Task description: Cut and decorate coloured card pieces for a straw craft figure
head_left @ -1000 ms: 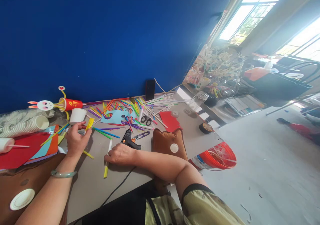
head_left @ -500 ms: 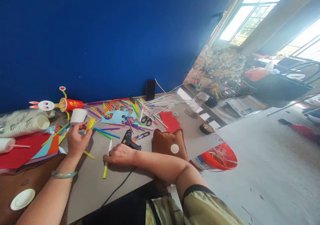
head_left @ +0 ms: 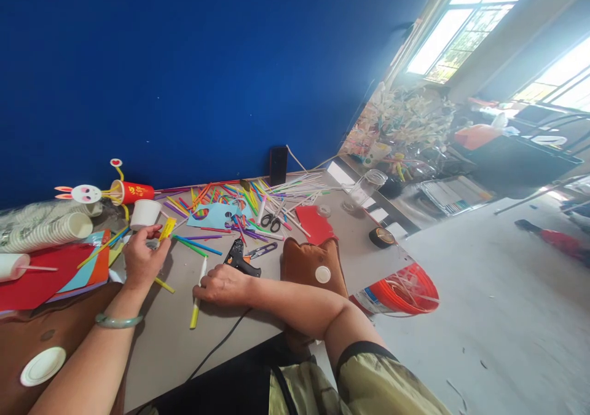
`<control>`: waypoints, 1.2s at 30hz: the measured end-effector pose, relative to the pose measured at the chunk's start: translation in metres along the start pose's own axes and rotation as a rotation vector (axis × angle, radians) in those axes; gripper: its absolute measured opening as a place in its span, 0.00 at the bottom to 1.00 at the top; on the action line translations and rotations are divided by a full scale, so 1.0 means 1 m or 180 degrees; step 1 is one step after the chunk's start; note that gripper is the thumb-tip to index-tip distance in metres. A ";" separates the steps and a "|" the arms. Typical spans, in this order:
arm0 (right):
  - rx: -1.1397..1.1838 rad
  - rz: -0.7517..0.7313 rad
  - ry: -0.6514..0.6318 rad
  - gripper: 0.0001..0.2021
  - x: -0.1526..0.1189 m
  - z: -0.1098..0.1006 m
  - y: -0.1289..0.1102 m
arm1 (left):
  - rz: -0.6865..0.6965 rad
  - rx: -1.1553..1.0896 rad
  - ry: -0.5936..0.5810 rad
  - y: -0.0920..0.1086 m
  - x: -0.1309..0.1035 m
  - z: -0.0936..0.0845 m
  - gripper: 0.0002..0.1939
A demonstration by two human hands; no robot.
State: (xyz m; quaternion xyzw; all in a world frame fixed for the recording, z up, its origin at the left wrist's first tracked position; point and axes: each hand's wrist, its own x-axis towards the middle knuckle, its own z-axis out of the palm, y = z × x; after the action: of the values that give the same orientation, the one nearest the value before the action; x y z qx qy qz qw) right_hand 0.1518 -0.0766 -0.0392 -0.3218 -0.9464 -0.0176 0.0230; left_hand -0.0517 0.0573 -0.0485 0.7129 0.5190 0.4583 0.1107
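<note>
My left hand (head_left: 142, 260) is raised a little over the grey table (head_left: 170, 335) and pinches a small yellow paper strip (head_left: 166, 228) between thumb and fingers. My right hand (head_left: 224, 286) rests palm down on the table on a yellow and white marker pen (head_left: 198, 293), fingers curled over it. A black glue gun (head_left: 238, 259) lies just beyond that hand, its cord running toward me. A white paper cup (head_left: 144, 213) stands just behind my left hand.
Several coloured straws (head_left: 239, 209), scissors (head_left: 270, 221), blue paper (head_left: 212, 216) and red paper (head_left: 315, 223) litter the far table. Stacked cups (head_left: 43, 233), a rabbit cup craft (head_left: 120, 192), coloured sheets (head_left: 41, 276), a brown pouch (head_left: 312, 264), a tape roll (head_left: 381, 237), a jar (head_left: 364, 187), and a red bucket (head_left: 402, 289) below the edge.
Almost nothing differs. Both hands stay where they were; the view has shifted very slightly.
</note>
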 end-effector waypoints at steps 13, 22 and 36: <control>0.0047 0.0058 -0.0078 0.07 -0.001 -0.014 -0.001 | -0.0283 -0.0288 -0.0045 0.001 -0.003 0.004 0.19; 0.0046 0.0064 -0.0016 0.06 -0.001 -0.012 -0.001 | -0.0170 -0.0204 -0.0040 0.002 -0.003 0.002 0.19; 0.0085 0.0129 -0.0202 0.07 0.002 -0.019 -0.002 | -0.0049 -0.0117 0.0081 0.011 -0.002 0.000 0.17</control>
State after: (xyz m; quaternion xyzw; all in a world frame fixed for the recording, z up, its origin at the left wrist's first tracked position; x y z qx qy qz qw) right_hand 0.1497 -0.0780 -0.0197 -0.3409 -0.9401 0.0057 -0.0024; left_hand -0.0452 0.0506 -0.0424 0.7008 0.5174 0.4760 0.1207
